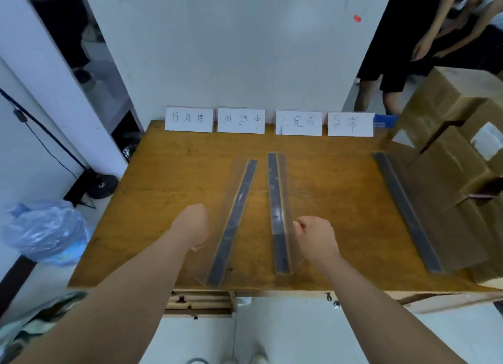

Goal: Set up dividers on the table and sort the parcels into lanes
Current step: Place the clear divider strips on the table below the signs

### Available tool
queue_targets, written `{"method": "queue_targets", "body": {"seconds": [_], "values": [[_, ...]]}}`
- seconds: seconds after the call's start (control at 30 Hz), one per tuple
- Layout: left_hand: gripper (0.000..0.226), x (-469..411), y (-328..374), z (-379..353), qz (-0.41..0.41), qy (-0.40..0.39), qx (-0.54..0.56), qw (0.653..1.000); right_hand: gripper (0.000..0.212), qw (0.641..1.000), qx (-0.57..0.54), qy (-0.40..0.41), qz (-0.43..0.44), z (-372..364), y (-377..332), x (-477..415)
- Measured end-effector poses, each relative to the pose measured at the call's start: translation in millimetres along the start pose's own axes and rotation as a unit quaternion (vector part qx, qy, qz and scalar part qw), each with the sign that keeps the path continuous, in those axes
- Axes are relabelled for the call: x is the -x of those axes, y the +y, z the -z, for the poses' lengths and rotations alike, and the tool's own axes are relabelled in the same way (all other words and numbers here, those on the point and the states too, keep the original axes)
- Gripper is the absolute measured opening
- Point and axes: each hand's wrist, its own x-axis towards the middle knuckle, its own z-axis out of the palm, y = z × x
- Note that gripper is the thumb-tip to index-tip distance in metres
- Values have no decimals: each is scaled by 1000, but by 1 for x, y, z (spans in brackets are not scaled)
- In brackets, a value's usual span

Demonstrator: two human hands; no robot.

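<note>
Head view. Wooden table (pixel 168 178) with an orange-brown top fills the middle of the frame.

Three long clear plastic dividers, each with a dark grey base strip, lie on it running from near edge to far:
- left divider (pixel 234 222), centre of frame, leaning left towards the near end
- middle divider (pixel 277 214), just right of it, almost straight
- right divider (pixel 405 211), well apart, towards the right of the frame, beside the parcels

Parcels: brown cardboard boxes (pixel 449 156) stacked at the right edge of the frame, some with white labels.

Four white paper cards (pixel 298 122) with handwritten characters stand in a row along the far table edge.

Left hand (pixel 193 224): fingers curled under, knuckles up, right against the clear wall of the left divider. Cannot tell whether it holds the wall.

Right hand (pixel 313 235): curled, thumb and fingertips pinching the top edge of the middle divider's clear wall.

Lower left of frame: blue plastic bag (pixel 46 233) on the floor.
</note>
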Motion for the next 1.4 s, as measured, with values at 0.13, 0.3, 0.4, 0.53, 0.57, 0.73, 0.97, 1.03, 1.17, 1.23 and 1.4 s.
{"method": "queue_targets", "body": {"seconds": [0.13, 0.3, 0.4, 0.53, 0.57, 0.73, 0.97, 1.03, 1.17, 1.23, 1.4], "values": [[30, -4, -29, 7, 52, 30, 53, 997, 29, 1000, -9, -17, 19, -10, -28, -15], [29, -13, -65, 20, 105, 30, 64, 992, 31, 998, 11, -40, 52, -29, -63, -28], [25, -20, -89, 27, 105, 55, 58, 991, 33, 997, 9, -39, 66, -39, -88, -36], [15, -38, -121, 41, 97, 119, 76, 985, 32, 997, 14, -36, 72, -51, -123, -50], [17, -42, -128, 45, 98, 135, 77, 983, 32, 997, 10, -35, 67, -55, -132, -53], [36, -66, -165, 68, 94, 123, 48, 987, 32, 999, -8, -36, 28, -75, -173, -64], [42, -92, -212, 84, 63, 114, 54, 990, 28, 1000, -14, -15, -1, -105, -209, -68], [37, -94, -215, 83, 54, 118, 55, 990, 28, 1000, -13, -16, -16, -108, -209, -67], [8, -104, -227, 87, 43, 142, 85, 985, 28, 999, 0, -7, -42, -119, -223, -70], [13, -104, -223, 86, 39, 159, 92, 982, 27, 999, 6, -1, -46, -118, -223, -70], [21, -108, -219, 85, 46, 156, 74, 984, 26, 998, -2, -4, -61, -121, -222, -70]]}}
